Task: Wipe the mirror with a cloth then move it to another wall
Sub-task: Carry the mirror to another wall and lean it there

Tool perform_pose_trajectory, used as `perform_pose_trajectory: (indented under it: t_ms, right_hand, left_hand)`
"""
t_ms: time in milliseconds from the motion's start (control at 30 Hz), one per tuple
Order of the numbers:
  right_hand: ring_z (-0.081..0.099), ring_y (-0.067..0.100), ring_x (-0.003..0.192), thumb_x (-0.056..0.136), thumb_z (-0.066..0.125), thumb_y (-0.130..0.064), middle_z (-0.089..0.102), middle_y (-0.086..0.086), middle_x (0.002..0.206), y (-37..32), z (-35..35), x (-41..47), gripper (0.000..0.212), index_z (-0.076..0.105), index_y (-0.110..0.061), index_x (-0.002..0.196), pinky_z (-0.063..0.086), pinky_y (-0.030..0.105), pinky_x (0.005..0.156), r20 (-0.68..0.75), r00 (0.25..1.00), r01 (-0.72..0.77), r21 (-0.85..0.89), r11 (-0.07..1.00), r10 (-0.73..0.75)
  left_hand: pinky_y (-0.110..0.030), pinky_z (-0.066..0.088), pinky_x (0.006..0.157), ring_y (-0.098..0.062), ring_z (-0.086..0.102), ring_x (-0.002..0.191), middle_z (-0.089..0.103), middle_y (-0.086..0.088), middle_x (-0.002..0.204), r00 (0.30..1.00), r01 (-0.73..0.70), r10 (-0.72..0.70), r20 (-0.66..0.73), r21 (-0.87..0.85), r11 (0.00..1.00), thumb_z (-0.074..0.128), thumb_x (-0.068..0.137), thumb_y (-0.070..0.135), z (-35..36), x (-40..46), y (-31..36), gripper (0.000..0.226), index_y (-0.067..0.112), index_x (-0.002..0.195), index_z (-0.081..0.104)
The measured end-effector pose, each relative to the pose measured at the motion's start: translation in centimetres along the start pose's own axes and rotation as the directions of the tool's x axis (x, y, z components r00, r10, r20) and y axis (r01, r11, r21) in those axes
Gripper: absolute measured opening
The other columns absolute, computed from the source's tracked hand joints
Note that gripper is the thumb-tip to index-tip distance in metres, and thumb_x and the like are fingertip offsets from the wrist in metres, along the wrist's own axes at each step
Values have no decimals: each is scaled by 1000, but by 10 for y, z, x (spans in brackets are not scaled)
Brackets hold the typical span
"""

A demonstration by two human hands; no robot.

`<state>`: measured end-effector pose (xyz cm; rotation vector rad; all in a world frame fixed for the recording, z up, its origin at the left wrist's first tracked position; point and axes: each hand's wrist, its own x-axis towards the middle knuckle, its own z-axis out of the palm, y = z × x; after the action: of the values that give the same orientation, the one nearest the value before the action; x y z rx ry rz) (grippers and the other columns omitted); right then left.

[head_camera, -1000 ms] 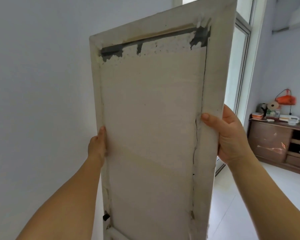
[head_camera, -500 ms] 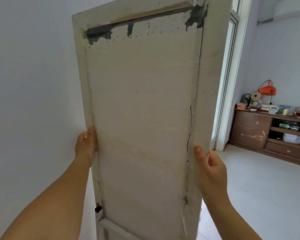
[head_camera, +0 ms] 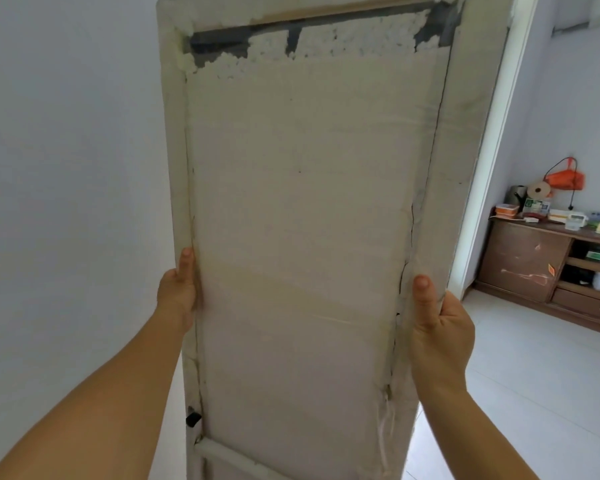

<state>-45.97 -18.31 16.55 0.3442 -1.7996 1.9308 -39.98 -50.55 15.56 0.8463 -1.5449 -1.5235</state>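
I hold a tall mirror (head_camera: pixel 302 202) upright in front of me, with its back turned to me: a cream foam panel in a pale frame, torn at the top where a dark strip shows. My left hand (head_camera: pixel 177 294) grips the left frame edge, thumb on the back. My right hand (head_camera: pixel 437 327) grips the right frame edge at about the same height. The glass side faces away and is hidden. No cloth is in view.
A plain white wall (head_camera: pixel 66 202) fills the left. To the right stand a white door frame (head_camera: pixel 489 168) and a brown wooden cabinet (head_camera: pixel 523 261) with clutter and an orange bag (head_camera: pixel 565 178) on top. White tiled floor (head_camera: pixel 534 375) spreads at the lower right.
The mirror has swung to face me more squarely and sits closer and more central. My right hand slid lower on the frame edge. The view has turned a little toward the cabinet.
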Motion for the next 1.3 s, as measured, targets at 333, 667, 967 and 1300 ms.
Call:
perform_pose_trajectory:
  t_ms: [333,667,967,1300]
  right_hand:
    - [33,10,50,58,34,-91,38,13,63,16,-55,59,106,38,14,70,32,19,49,-25,1000,6,-80,997,-8]
    - [38,3,48,83,46,-59,37,12,58,36,-159,141,65,36,0,58,28,28,52,-150,989,-13,-155,988,-10]
    - [39,-2,40,87,50,-53,38,2,57,52,-245,189,52,42,-9,60,31,12,45,-258,965,-7,-188,982,-43]
    - [28,2,40,67,48,-73,29,-12,47,64,-302,204,60,23,-20,54,25,12,43,-354,935,-62,-153,986,4]
  left_hand:
    - [-37,44,68,-29,55,79,57,-14,81,992,-66,68,-104,23,998,36,73,78,70,-41,0,87,-5,90,57]
    - [-36,37,66,-20,40,61,40,-4,66,999,-3,4,41,-36,999,37,76,76,210,-90,-8,69,7,70,41]
    - [-42,43,103,-30,54,118,56,-15,129,982,87,-44,185,-234,968,50,78,70,310,-145,-12,89,-2,130,45]
    - [-13,41,61,-3,48,68,50,12,77,965,53,28,262,-294,954,52,90,49,376,-186,-10,31,25,73,42]
